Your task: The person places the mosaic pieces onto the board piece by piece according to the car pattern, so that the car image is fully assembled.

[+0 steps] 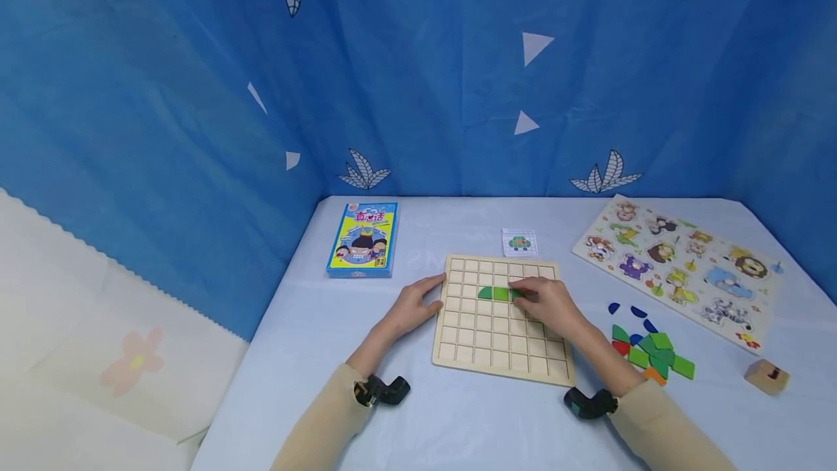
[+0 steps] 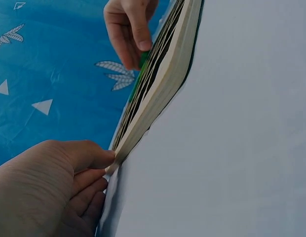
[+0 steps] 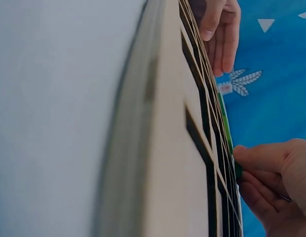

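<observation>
A square wooden grid board [image 1: 474, 355] lies on the table. In its upper rows a rounded green piece [image 1: 484, 293] sits left of a light green square [image 1: 500, 294]. At the right end of this row, my right hand [image 1: 552, 306] pinches a dark green piece [image 1: 516, 294] between thumb and fingers; its shape is mostly covered. The right wrist view shows this green piece [image 3: 238, 170] at the grid surface, under the thumb. My left hand [image 1: 408, 309] touches the board's left edge with relaxed fingers, its thumb [image 2: 101, 158] against the rim.
A pattern card [image 1: 519, 243] lies behind the board. Loose green, blue, red and orange pieces [image 1: 654, 351] are scattered to the right, near a small wooden block [image 1: 767, 377]. An animal puzzle board [image 1: 680, 267] lies at the back right, and a blue-yellow box [image 1: 362, 240] at the back left.
</observation>
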`<control>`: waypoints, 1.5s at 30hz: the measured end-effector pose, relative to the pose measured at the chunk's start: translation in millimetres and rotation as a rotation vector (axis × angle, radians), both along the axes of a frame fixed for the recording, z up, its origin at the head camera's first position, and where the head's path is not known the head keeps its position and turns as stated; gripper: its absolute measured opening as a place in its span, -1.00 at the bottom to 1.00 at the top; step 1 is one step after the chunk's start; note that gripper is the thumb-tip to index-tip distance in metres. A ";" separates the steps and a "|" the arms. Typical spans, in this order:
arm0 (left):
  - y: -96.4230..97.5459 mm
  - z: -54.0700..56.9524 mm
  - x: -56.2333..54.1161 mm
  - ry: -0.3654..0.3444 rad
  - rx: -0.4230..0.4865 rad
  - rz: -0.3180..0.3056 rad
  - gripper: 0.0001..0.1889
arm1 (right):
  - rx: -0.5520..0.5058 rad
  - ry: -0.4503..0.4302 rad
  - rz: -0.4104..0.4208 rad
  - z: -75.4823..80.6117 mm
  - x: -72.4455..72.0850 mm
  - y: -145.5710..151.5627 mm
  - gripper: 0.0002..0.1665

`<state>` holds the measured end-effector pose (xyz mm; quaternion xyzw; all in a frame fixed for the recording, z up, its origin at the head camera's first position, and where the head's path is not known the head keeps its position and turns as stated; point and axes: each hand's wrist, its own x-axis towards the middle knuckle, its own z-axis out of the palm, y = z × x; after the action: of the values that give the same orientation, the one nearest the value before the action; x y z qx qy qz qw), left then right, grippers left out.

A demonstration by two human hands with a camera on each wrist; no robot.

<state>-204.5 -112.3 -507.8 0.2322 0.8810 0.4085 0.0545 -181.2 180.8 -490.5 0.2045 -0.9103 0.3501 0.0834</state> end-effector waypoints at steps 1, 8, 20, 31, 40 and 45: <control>0.2 0.0 0.2 0.000 -0.002 0.000 -0.42 | 0.007 0.002 0.001 -0.4 -0.2 0.1 -0.62; 1.4 1.6 0.0 0.016 -0.003 -0.002 -0.42 | 0.033 0.031 0.016 -3.4 -2.9 -0.1 -0.61; 0.5 1.6 1.4 -0.008 -0.001 0.007 -0.42 | 0.033 0.031 0.017 -2.3 0.0 -1.9 -0.59; -0.6 0.7 4.6 -0.015 -0.003 0.003 -0.41 | -0.091 0.045 -0.101 0.9 13.9 76.2 -0.63; -0.8 -0.6 3.3 -0.016 -0.006 0.025 -0.42 | 0.034 -0.091 -0.356 3.2 59.2 159.3 -0.55; 0.2 -0.5 4.7 -0.041 0.004 0.024 -0.42 | 0.127 -0.218 -0.412 22.2 88.2 165.0 -0.53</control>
<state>-199.8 -112.1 -508.3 0.2135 0.8815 0.4157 0.0670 -92.9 345.8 -468.4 -0.0195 -0.9566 0.2878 0.0413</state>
